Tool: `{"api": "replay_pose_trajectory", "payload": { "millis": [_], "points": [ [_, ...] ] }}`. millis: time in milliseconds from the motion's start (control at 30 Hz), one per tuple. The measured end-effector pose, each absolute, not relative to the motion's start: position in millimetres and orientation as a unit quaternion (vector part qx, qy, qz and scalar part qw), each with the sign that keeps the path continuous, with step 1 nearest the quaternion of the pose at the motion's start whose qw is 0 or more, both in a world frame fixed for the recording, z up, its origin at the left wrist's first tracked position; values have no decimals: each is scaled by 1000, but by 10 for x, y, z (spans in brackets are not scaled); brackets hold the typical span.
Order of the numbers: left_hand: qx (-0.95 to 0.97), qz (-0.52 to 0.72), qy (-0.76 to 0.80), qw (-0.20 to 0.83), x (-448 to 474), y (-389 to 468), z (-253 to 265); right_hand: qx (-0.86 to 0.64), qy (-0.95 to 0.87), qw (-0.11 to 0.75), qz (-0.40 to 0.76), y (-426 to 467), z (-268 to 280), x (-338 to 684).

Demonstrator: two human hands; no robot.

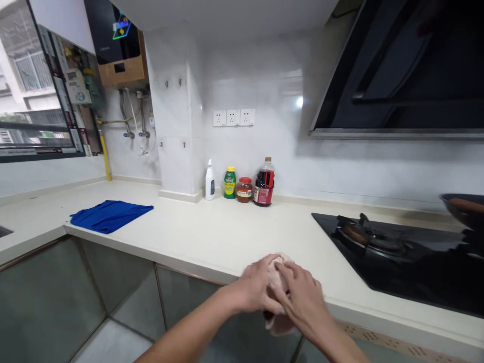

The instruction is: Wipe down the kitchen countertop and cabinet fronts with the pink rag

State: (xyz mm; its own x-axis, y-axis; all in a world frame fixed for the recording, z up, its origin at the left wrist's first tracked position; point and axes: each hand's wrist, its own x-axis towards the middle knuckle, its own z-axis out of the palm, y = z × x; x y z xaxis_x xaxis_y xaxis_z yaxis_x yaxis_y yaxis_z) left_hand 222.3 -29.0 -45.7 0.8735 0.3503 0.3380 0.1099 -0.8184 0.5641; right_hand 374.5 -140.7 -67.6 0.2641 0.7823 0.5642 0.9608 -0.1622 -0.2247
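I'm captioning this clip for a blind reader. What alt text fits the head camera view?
A person's left hand and right hand together press a pale cloth at the front edge of a cream kitchen counter. A blue cloth lies to the left, four bottles and jars stand at the tiled wall, and a black gas hob sits to the right.

Bright, even light — edges bowed

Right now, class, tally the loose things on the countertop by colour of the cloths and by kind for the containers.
Blue cloth: 1
Pale cloth under left hand and right hand: 1
Bottles, white, green, dark: 3
Red-lidded jar: 1
Total: 6
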Motion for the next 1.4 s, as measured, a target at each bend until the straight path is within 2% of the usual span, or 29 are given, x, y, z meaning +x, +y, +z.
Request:
{"api": "replay_pose_trajectory", "payload": {
  "millis": [133, 333, 433, 600, 667, 833, 967, 1100, 1233, 1400],
  "points": [
    [938, 205, 161, 228, 1740, 217, -389, -766, -589, 188, -177, -1202, -608, 3339],
    [939, 212, 231, 144, 1558, 760, -334, -700, -684, 185, -90, -690, -321, 3509],
    [944, 204, 241, 100, 1641, 743, -367, -687, -704, 177, -36, -412, -158, 3842],
    [939, 239, 240, 67, 1652, 642, -447, -798, -576, 158, -82, -301, -56, 4134],
    [938, 248, 235, 54, 1640, 624, -456, -813, -561, 139, -67, -408, -132, 4111],
    [943, 247, 225, 5, 1687, 577, -412, -769, -624, 137, 20, -598, -321, 3953],
    [941, 263, 212, -3, 1714, 575, -403, -697, -703, 134, 45, -254, -236, 4005],
    [933, 293, 208, -17, 1706, 624, -477, -676, -726, 119, 46, 397, -144, 4357],
    [930, 310, 196, -26, 1707, 701, -549, -754, -649, 102, 8, 910, -170, 4978],
    [927, 322, 189, -29, 1715, 781, -613, -843, -529, 99, -26, 921, -234, 5962]
  ]
}}
